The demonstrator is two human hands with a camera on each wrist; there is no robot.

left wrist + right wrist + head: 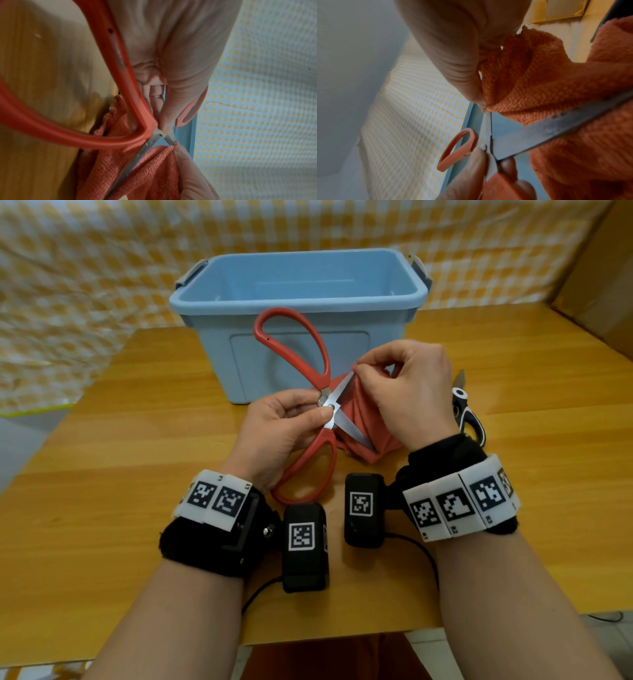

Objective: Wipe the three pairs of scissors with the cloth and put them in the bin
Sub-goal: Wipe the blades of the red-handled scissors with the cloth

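Now left hand (pixel 277 422) pinches red scissors (pixel 308 392) at pivot, thumb on screw, blades spread wide, one handle loop up toward blue bin (pixel 298 299), other down by wrist; right hand (pixel 407 392) pinches red cloth (pixel 363 419) round upper blade near tip, rest of cloth bunched under lower blade; black-handled scissors (pixel 467 412) flat on table (pixel 137 412), just right of right hand

A wooden table (pixel 513 508) with a honey-coloured grain fills the foreground. Behind it hangs a yellow and white checked cloth backdrop (pixel 85 285). A brown cardboard box (pixel 603 268) stands at the table's far right corner.
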